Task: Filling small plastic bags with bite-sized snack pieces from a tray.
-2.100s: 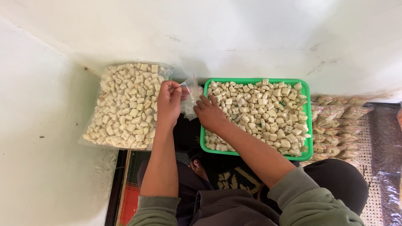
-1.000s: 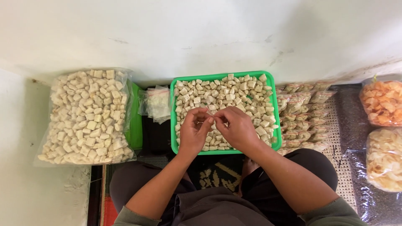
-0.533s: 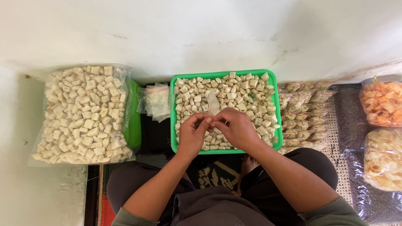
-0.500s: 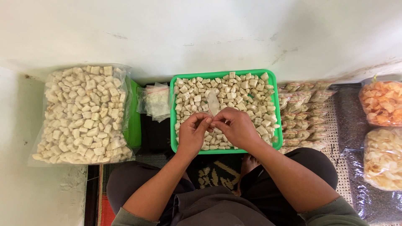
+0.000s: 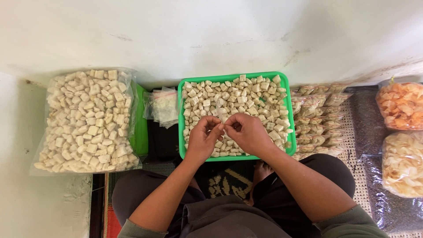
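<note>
Small clear bag (image 5: 221, 115) | thin, see-thru | both hands pinch it, L (image 5: 203, 137) + R (image 5: 249, 133) | over green tray (image 5: 285, 88)

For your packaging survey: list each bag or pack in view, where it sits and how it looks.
Large clear bag: left, bulging, pale cubes.
Empty small bags: left of green tray, clear, crumpled.
Small filled packs: right of tray, rows.
Orange cracker bag: far right.
Pale cracker bag: below it.
</note>
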